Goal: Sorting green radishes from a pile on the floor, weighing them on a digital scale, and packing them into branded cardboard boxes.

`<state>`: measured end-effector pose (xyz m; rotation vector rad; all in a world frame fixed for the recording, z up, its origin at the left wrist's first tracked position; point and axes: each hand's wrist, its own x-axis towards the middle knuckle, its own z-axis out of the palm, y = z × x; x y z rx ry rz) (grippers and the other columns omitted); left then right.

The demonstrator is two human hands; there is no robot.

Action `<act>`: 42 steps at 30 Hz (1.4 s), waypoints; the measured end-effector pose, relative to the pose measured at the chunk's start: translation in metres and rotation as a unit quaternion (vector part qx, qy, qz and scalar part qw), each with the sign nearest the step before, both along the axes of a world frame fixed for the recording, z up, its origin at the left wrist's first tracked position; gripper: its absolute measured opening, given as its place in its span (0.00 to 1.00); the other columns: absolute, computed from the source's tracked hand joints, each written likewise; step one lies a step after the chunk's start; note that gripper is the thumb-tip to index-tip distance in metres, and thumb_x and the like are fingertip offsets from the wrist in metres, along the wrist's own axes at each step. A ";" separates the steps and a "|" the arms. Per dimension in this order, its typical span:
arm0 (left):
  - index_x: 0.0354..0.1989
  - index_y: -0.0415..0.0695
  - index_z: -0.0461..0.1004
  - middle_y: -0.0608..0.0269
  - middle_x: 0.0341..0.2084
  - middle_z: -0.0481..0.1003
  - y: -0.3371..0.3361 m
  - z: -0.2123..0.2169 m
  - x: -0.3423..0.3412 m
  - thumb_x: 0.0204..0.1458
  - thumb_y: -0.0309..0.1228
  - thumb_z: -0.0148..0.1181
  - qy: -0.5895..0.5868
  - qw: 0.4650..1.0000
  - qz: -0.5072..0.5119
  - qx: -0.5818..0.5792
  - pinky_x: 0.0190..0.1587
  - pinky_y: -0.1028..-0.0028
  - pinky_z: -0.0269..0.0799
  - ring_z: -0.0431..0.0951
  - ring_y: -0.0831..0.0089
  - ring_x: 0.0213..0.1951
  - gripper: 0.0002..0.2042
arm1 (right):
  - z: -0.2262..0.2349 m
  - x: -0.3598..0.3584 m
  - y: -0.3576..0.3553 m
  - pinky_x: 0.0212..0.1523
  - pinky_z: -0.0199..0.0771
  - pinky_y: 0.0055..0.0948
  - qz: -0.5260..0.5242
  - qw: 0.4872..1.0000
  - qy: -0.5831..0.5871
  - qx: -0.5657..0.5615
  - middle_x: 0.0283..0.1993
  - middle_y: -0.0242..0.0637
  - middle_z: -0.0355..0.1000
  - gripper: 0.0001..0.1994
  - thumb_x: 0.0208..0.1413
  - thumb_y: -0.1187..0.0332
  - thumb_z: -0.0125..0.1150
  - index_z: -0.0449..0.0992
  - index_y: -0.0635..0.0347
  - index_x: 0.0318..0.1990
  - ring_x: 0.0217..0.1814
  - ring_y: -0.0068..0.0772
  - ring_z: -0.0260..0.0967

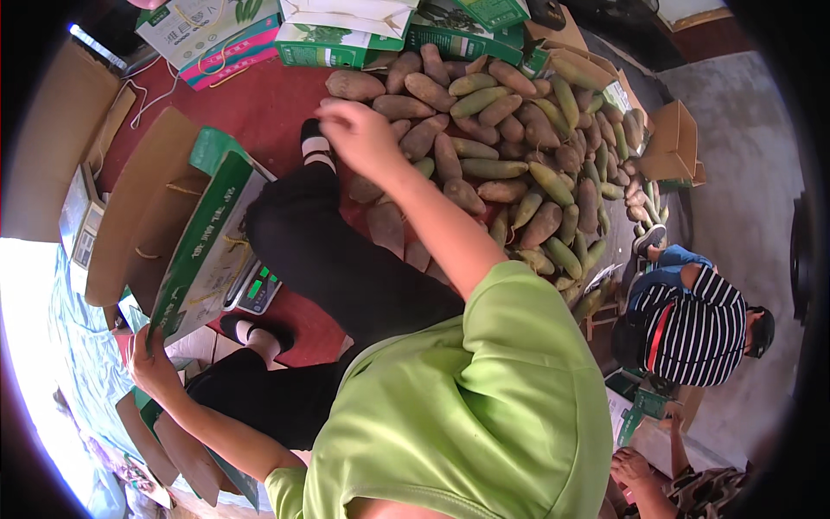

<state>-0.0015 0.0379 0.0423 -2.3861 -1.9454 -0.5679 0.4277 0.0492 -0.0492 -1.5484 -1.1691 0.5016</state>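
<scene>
My left hand point(154, 365) is closed on the lower corner of a green and white carton point(201, 255), whose brown flaps stand open. The carton rests by a scale point(259, 290) with a lit green display. Out over my shoe, my right hand point(359, 137) is slightly blurred, its fingers loosely bent and nothing visible in them. It is nearest to a large heap of roots on the floor. Some are long green radishes point(482, 101); others are thick brown roots point(430, 92) that look soil-coated.
Printed gift cartons point(322, 45) line the far side of the heap. An open brown box point(670, 143) stands to its right. At right, a person in a striped shirt point(696, 324) bends down, with another person's hand point(634, 467) nearby. Red matting point(251, 121) covers part of the floor.
</scene>
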 end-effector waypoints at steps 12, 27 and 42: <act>0.39 0.43 0.76 0.59 0.29 0.77 0.006 -0.011 -0.008 0.51 0.33 0.59 -0.002 0.999 0.036 -0.027 0.36 0.69 0.69 0.76 0.66 0.31 0.09 | -0.242 0.064 -0.326 0.39 0.74 0.45 0.043 0.869 -0.185 -0.458 0.31 0.51 0.74 0.10 0.46 0.67 0.51 0.77 0.61 0.25 0.34 0.53 0.73; 0.39 0.45 0.76 0.58 0.31 0.76 0.010 -0.021 -0.017 0.52 0.33 0.57 0.010 0.999 0.032 0.013 0.37 0.67 0.69 0.76 0.63 0.33 0.09 | -0.156 0.098 -0.318 0.52 0.68 0.45 -0.299 0.676 -0.079 -0.669 0.54 0.41 0.62 0.25 0.46 0.62 0.62 0.63 0.50 0.53 0.60 0.47 0.58; 0.39 0.45 0.75 0.56 0.30 0.77 0.005 -0.010 -0.005 0.52 0.32 0.56 -0.006 0.998 0.046 -0.029 0.37 0.67 0.69 0.76 0.62 0.32 0.08 | -0.159 0.121 -0.266 0.33 0.72 0.36 -0.544 0.616 0.535 -0.194 0.39 0.42 0.69 0.17 0.45 0.65 0.62 0.70 0.57 0.43 0.34 0.45 0.69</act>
